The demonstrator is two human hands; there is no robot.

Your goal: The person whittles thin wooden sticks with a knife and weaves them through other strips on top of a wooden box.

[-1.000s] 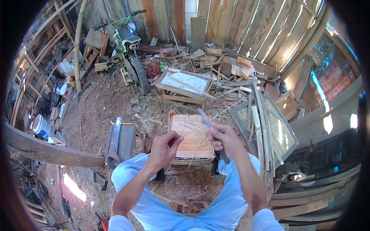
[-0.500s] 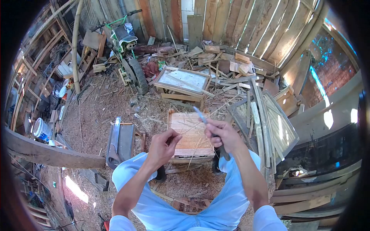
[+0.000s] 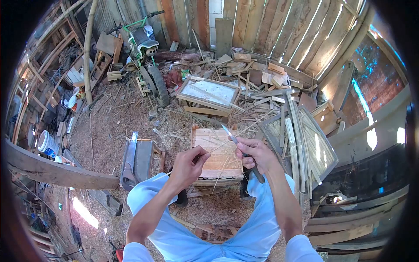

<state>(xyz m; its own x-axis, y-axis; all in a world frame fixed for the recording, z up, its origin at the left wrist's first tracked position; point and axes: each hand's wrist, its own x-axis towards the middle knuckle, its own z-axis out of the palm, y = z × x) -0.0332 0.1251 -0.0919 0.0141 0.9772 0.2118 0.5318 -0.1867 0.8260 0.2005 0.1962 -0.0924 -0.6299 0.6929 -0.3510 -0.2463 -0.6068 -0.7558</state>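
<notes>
My left hand pinches a thin pale strip that runs up to the right over a slatted wooden box. In my right hand is a knife, its blade pointing up and left, its dark handle sticking out below the palm. The strip's far end reaches the blade near my right fingers; whether they grip it too is too small to tell. Thin slivers lie on top of the box, between my knees.
Left of my knees a handsaw rests on a dark-topped stool. Ahead are a framed panel, a motorbike and scrap wood. Long strips and a mesh frame lean at the right. A beam crosses the left side.
The knife and my right hand have shifted slightly, the blade now at the strip. My left hand has moved a little to the right. The view has shifted slightly.
</notes>
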